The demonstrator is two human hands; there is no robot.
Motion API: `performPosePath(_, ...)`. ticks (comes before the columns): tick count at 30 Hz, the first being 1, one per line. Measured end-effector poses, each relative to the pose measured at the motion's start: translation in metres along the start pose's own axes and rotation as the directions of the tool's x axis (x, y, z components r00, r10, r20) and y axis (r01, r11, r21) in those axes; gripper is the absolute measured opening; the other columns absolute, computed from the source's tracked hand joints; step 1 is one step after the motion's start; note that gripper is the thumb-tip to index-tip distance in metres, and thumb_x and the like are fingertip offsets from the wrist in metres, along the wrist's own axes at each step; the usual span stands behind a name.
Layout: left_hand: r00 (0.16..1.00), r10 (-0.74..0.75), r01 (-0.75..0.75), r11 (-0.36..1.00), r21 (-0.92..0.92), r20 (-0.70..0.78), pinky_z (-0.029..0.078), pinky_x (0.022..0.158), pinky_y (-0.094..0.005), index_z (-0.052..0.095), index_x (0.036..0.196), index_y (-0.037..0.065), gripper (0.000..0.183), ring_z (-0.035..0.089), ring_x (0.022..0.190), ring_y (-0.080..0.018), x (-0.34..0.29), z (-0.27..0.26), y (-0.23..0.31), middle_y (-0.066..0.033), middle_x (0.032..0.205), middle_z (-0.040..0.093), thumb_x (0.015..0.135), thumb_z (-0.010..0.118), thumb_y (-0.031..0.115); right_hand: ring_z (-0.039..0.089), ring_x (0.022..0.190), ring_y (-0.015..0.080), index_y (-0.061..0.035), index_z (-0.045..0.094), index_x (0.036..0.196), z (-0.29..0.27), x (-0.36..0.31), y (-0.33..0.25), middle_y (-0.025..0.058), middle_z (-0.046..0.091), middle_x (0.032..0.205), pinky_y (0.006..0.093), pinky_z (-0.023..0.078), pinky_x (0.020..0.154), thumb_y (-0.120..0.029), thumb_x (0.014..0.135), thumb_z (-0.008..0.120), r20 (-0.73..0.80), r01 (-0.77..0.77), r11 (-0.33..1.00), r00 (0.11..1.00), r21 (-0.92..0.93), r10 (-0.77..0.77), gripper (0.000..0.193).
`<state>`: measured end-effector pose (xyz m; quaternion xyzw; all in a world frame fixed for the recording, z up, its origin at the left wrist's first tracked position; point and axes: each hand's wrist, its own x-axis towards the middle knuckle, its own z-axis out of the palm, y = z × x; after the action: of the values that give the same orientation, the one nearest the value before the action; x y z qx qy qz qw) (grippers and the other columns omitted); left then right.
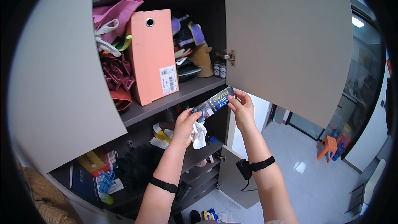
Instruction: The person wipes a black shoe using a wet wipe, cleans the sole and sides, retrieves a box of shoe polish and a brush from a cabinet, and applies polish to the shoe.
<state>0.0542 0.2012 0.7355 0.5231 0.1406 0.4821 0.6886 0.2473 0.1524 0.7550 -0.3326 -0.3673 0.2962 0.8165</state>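
Observation:
A small dark printed box (216, 103) with a blue panel is held slantwise in front of the cabinet's middle shelf. My left hand (184, 126) is closed on its lower left end, thumb on the front face. A crumpled white tissue (199, 135) hangs from the same hand, below the box. At the upper right end, my right hand (243, 107) pinches the box between thumb and fingers. Behind the box, a tall pink shoebox (153, 54) stands upright on the shelf.
Two cabinet doors (286, 41) stand wide, one on each side. Pink and dark red bags (117, 72) and a brown boot-shaped item (202, 60) flank the shoebox. Black fluffy stuff (137, 168) fills the lower shelf. An orange stool (327, 147) stands on the tiled floor at right.

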Motion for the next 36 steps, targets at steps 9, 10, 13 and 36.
performPosePath(9,0.923,-0.289,0.13,0.855,0.502,0.254,0.046,0.072,-0.0246,0.064,0.096,0.003,0.023,0.057,0.077,-0.0109,-0.03,0.02,-0.037,-0.0023,0.085,0.062,0.075,0.071,0.007,0.056,0.102,0.0161,-0.0009,0.05,0.113,-0.042,-0.033,-0.021,0.0103,0.057,0.115,0.0292,0.045,0.091,0.007,0.078,0.065,0.207,0.042,0.998,0.977,0.056,-0.053,0.04)
performPosePath(10,0.912,-0.302,0.138,0.864,0.485,0.278,0.046,0.073,-0.0248,0.063,0.1,0.002,0.027,0.058,0.079,-0.0112,-0.033,0.025,-0.045,-0.0032,0.087,0.062,0.075,0.071,0.007,0.055,0.107,0.0175,-0.0007,0.05,0.116,-0.043,-0.036,-0.026,0.01,0.055,0.123,0.0291,0.044,0.093,0.008,0.076,0.065,0.268,-0.005,1.0,0.963,0.005,0.004,0.043)
performPosePath(13,0.874,-0.384,0.267,0.892,0.366,0.299,0.046,0.079,-0.0265,0.06,0.107,0.0,0.034,0.06,0.087,-0.0135,-0.047,0.046,-0.057,-0.0063,0.095,0.064,0.075,0.072,0.005,0.054,0.11,0.0173,-0.0002,0.051,0.119,-0.043,-0.047,-0.024,0.0107,0.055,0.123,0.0292,0.043,0.095,0.007,0.076,0.066,0.388,-0.042,0.994,0.918,-0.101,0.078,0.046)
performPosePath(36,0.998,0.007,-0.01,0.999,-0.051,-0.059,0.044,0.085,-0.0254,0.063,0.105,0.002,0.027,0.06,0.094,-0.0123,-0.079,0.051,-0.072,-0.0052,0.103,0.065,0.079,0.07,0.002,0.042,0.119,0.019,-0.0106,0.034,0.138,-0.095,-0.061,-0.058,0.0106,0.036,0.139,0.0326,0.041,0.089,-0.018,0.084,0.058,-0.196,0.146,0.989,0.969,-0.022,-0.147,0.059)
